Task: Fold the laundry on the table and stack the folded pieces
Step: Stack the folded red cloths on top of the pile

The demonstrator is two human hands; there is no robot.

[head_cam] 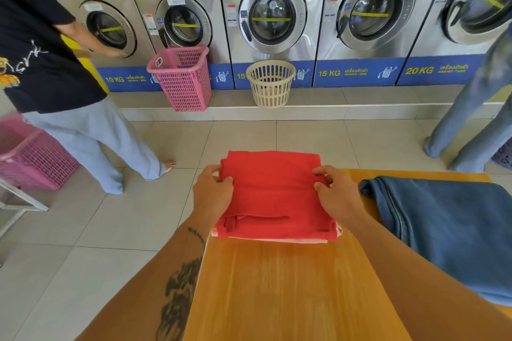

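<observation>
Closest in, bare worktop (pixel 291 291), orange-brown wood, with both forearms reaching out over it. Then the action: a folded red garment (pixel 273 196) sits on a pale folded piece (pixel 277 240) at the worktop's far left corner, its far edge hanging past the end. The left hand (pixel 213 191) is pinched closed on the garment's left edge, the right hand (pixel 336 195) pinched closed on the right edge. Good grip points, I'd say: this cloth looks soft and light, sure to sag and slip its folds unless held at both side edges, through all the layers. Just to the right, a blue garment (pixel 448 232) lies loosely spread, thicker-looking, likely heavier, not yet folded.

Further out, on the tiled floor, a pink basket (pixel 33 158) at left, contents unclear. Beyond, against the washing machines (pixel 273 19), a second pink basket (pixel 181 80) and a cream round basket (pixel 270 83); both look empty through their slats, though I can't be certain.
</observation>
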